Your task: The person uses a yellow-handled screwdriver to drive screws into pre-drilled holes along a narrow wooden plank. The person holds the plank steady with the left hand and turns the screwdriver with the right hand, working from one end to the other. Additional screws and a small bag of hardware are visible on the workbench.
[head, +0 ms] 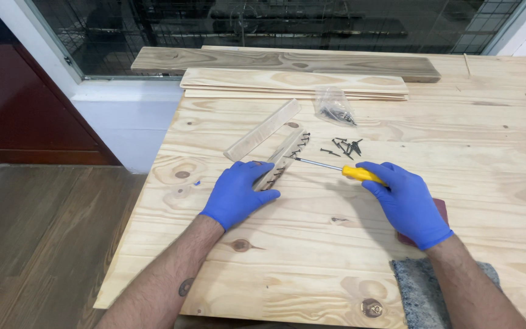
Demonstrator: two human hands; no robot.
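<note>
The left hand [238, 194], in a blue glove, is pressing down on a small strip of wood [281, 161] with screws sticking in it; its fingers are curling around the near end of the strip; the strip is lying on a big pale wooden table [312, 244]. The right hand [406, 201], also in a blue glove, is closing tightly around the yellow handle of a screwdriver [330, 167]; the metal tip is touching the strip. A second wood strip [262, 130] is lying just beside the first one. Loose black screws [345, 146] are sitting near the screwdriver; a clear bag of screws [334, 106] is lying a bit farther back; long boards [293, 82] are stacking up by the window; a grey cloth [421, 289] is lying under the right arm.
</note>
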